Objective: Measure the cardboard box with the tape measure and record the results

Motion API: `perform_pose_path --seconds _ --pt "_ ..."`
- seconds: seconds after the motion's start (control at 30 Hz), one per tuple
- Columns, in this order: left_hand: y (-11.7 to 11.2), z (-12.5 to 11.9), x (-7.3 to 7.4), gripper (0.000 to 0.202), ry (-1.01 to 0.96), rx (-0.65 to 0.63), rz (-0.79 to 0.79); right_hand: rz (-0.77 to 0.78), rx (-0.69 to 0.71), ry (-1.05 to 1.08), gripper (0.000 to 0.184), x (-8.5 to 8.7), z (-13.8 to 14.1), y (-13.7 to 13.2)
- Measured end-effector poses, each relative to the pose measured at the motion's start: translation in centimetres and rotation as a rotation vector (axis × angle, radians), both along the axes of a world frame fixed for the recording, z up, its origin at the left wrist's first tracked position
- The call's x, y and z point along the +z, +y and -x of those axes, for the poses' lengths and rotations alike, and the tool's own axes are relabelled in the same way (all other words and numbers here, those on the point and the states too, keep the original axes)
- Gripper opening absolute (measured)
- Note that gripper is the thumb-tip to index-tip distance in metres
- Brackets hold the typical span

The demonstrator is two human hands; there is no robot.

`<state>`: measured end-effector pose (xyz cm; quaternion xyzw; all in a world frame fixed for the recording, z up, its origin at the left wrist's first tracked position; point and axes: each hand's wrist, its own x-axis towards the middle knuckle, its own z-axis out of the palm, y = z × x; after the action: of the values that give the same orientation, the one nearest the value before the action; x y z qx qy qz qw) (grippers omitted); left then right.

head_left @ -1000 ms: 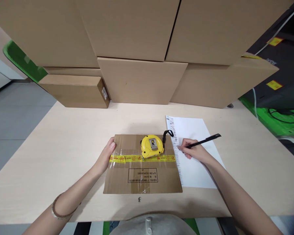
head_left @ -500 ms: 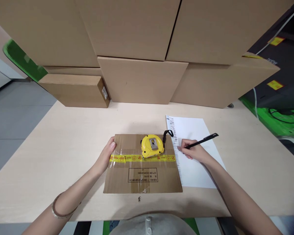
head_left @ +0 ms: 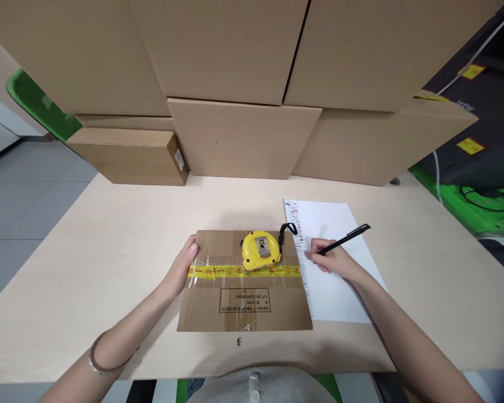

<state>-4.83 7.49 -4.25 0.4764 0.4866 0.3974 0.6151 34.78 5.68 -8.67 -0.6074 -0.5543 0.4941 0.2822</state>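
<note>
Fingers of the right hand (head_left: 334,258) are pinching a black pen (head_left: 344,239), its tip seemingly touching the white paper (head_left: 340,291); the flat, open left hand (head_left: 180,268) is pressing the taped box (head_left: 243,302).

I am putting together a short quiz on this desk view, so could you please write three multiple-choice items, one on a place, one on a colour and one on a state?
1. Where does the tape measure lie?
A. on the white sheet
B. on the flat carton
C. on the bare table

2. What colour is the printed tape strip across the flat carton?
A. yellow
B. blue
C. white

3. What is the right hand doing?
A. lying open and empty
B. gripping the tape measure
C. holding a black pen with its tip at the sheet

Answers:
1 B, since the yellow case sits on the carton's far half, beside the white sheet.
2 A, as the strip is yellow with red marks.
3 C, as the fingers close on the pen over the paper's left edge, while the left hand rests on the carton's left edge.
</note>
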Motion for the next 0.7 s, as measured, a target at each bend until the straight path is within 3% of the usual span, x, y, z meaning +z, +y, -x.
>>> perform_pose_path --seconds 0.7 --pt "0.18 0.10 -0.33 0.053 0.006 -0.011 -0.028 0.007 -0.008 0.047 0.034 -0.39 -0.53 0.08"
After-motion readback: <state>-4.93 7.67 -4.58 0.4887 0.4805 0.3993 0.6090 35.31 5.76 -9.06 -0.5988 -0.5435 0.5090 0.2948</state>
